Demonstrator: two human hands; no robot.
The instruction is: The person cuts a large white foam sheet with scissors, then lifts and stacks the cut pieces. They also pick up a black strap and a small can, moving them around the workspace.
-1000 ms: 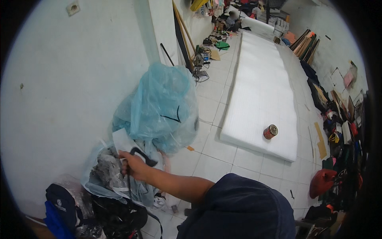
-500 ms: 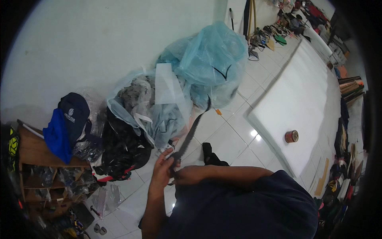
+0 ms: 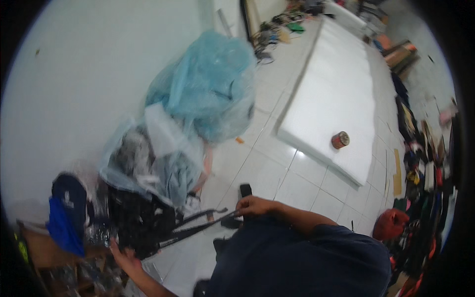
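A long black strap (image 3: 198, 229) stretches in two strands across the lower middle. Its right end is pinched in my right hand (image 3: 255, 206), held close to my dark shirt. My left hand (image 3: 127, 258) is out at the lower left, fingers apart and somewhat blurred; the strap's other end comes near its palm, and whether it touches is unclear. Just beyond the left hand lies a heap of black material (image 3: 141, 213). Behind that, an open pale-blue plastic bag (image 3: 116, 171) holds grey and white stuff.
A large tied blue plastic bag (image 3: 213, 84) leans by the wall. To the right, a thick white slab (image 3: 329, 99) lies on the tiled floor, a round tin (image 3: 340, 140) on top. A dark blue cap (image 3: 69, 195) sits on a wooden shelf (image 3: 42, 247). Clutter lines the right side.
My hands have moved apart: the left went down and leftward, the right a little to the right and up. The strap, upright before, now runs between them. The view has shifted.
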